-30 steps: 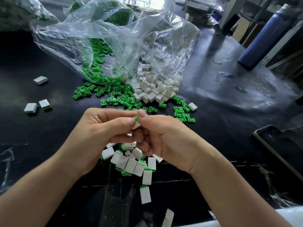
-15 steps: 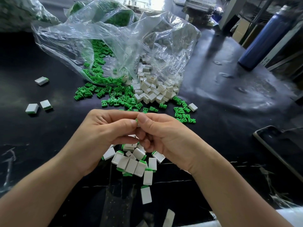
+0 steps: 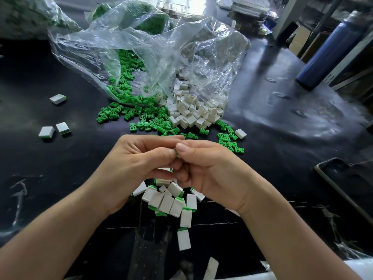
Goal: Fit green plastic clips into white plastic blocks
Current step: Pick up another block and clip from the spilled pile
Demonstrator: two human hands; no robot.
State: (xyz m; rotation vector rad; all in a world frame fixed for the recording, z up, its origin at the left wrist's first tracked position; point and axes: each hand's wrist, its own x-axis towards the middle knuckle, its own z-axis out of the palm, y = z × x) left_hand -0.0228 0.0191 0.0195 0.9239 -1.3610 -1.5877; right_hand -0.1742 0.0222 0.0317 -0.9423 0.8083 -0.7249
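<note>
Only the head view here, and not much has changed from a second ago. Both hands are in the same spot above the counter [image 3: 282, 150], held just over the heap of finished blocks [image 3: 167, 203]. The left hand [image 3: 139, 164] and right hand [image 3: 207, 168] are pressed together at the thumbs, and each grip is tightly curled, pinching the same green clip [image 3: 176, 153] between the thumb tips. The real difference is that a second ago a corner of the white block stuck out between the thumbs with the green on top. Half a second ago it was down to a green speck, and now there's only a thin green sliver, with the white part hidden behind the fingers, so I can't tell how far in the clip sits. The thumbs look closer together than before. Everything else has stayed put. The loose green clips [image 3: 145, 118] and loose white blocks [image 3: 193, 114] spill out of the clear plastic bag [image 3: 141, 47] just beyond the hands. Three finished pieces [image 3: 46, 131] sit well off to the left, and one stray white block [image 3: 240, 133] lies by the clips on the right. The blue bottle [image 3: 327, 51] and the phone [image 3: 347, 182] are on the right side.
</note>
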